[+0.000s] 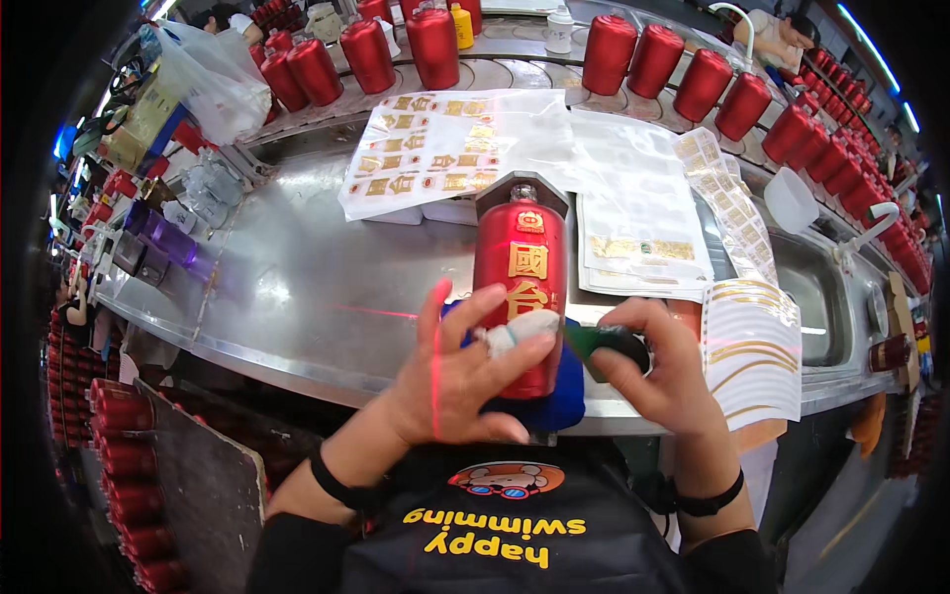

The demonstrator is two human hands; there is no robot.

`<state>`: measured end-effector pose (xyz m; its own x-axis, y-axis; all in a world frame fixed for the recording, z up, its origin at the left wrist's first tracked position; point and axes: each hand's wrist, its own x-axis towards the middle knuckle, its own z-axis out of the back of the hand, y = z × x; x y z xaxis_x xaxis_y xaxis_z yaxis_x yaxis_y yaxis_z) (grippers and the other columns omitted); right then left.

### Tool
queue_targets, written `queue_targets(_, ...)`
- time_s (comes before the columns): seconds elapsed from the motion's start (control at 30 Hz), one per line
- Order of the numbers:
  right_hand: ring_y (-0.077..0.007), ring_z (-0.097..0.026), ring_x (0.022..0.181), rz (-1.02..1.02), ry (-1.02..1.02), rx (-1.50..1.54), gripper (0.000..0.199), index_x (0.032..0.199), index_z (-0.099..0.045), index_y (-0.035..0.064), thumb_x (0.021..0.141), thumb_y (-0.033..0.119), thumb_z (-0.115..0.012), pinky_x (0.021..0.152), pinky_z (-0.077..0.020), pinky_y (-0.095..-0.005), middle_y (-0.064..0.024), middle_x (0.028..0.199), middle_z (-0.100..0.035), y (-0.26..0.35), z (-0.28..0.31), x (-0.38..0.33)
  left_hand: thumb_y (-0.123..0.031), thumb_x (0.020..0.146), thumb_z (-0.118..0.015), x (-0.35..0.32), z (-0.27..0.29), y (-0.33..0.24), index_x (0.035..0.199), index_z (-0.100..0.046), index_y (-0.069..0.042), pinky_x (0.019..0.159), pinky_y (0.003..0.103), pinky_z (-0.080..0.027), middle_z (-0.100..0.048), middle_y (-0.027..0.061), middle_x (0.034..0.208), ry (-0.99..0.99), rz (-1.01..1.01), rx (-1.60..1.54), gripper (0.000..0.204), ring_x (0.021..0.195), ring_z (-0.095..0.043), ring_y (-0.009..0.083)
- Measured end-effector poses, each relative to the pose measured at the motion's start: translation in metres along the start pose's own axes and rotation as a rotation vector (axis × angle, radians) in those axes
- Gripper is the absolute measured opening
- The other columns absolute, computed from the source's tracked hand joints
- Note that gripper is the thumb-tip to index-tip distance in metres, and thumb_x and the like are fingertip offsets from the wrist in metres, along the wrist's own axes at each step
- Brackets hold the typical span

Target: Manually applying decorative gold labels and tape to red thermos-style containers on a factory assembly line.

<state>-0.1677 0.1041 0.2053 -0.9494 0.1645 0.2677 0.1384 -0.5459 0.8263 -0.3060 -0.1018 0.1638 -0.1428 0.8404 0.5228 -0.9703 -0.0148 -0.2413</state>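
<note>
A red bottle (522, 247) with raised gold characters lies tilted in a dark holder, its neck away from me, over a blue cloth (562, 401). Above the bottle's lower part my left hand (460, 371) has its fingers spread, and a white cover wraps one finger. Whether its fingertips touch the bottle I cannot tell. In my right hand (663, 361) is a black tool with a flat green blade (584, 342), like a small scraper. The blade's tip is close to the bottle's right side. A red laser line crosses my left hand.
Sheets of gold stickers (421, 148) lie behind the bottle on the steel table (327, 257). More sheets (754, 342) lie at the right, beside a sink (826, 317). Red bottles (432, 48) line the conveyor behind. A purple object (168, 238) stands left.
</note>
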Motion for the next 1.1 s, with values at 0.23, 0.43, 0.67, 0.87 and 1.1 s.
queue_targets(0.23,-0.0335,-0.061,0.101,0.001,-0.101,-0.27,0.03,0.103,-0.058,0.0003,0.075,-0.01,-0.052,0.085,-0.0477,-0.0354,-0.0198,0.116,-0.06,-0.017,0.031,0.001,-0.063,0.092,-0.03,0.07,0.011,0.072,0.122,-0.061,-0.013,0.112,0.049,-0.004,-0.066,0.0053,0.107,-0.02,-0.07,0.018,0.066,0.123,-0.043,0.0306)
queue_targets(0.43,-0.0381,-0.049,0.118,-0.461,0.223,-1.048,0.04,0.11,-0.066,0.0056,0.076,-0.007,-0.048,0.101,-0.0397,-0.0397,-0.0222,0.132,-0.049,-0.127,0.122,0.028,-0.055,0.093,-0.04,0.079,0.007,0.08,0.121,-0.06,-0.012,0.111,0.047,-0.015,-0.064,0.0055,0.114,-0.102,0.003,-0.033,0.055,0.122,-0.045,0.03)
queue_targets(0.67,-0.0359,-0.039,0.128,-0.541,0.366,-1.152,0.044,0.129,-0.055,0.0252,0.09,0.007,-0.046,0.104,-0.0381,-0.0448,-0.0122,0.144,-0.036,-0.181,0.112,0.099,-0.058,0.092,-0.038,0.058,0.0,0.074,0.125,-0.057,-0.006,0.103,0.043,-0.029,-0.062,0.0111,0.117,-0.157,0.097,-0.079,0.064,0.116,-0.046,0.0332)
queue_targets(0.87,-0.0399,-0.045,0.121,-0.372,0.272,-1.193,0.041,0.127,-0.055,0.0164,0.086,0.011,-0.055,0.1,-0.0406,-0.0425,-0.0178,0.135,-0.043,-0.228,0.136,0.185,-0.056,0.091,-0.044,0.047,0.003,0.068,0.13,-0.053,-0.006,0.103,0.043,-0.031,-0.057,0.0096,0.128,-0.122,0.154,-0.085,0.064,0.119,-0.044,0.0321)
queue_targets(1.1,-0.0397,-0.045,0.118,-0.348,0.12,-1.201,0.06,0.12,-0.06,0.0131,0.069,0.042,-0.074,0.1,-0.0409,-0.0457,-0.0148,0.128,-0.046,-0.271,0.175,0.241,-0.054,0.089,-0.05,0.038,-0.003,0.067,0.13,-0.052,-0.006,0.101,0.044,-0.034,-0.054,0.0101,0.131,-0.106,0.194,-0.154,0.063,0.118,-0.045,0.0319)
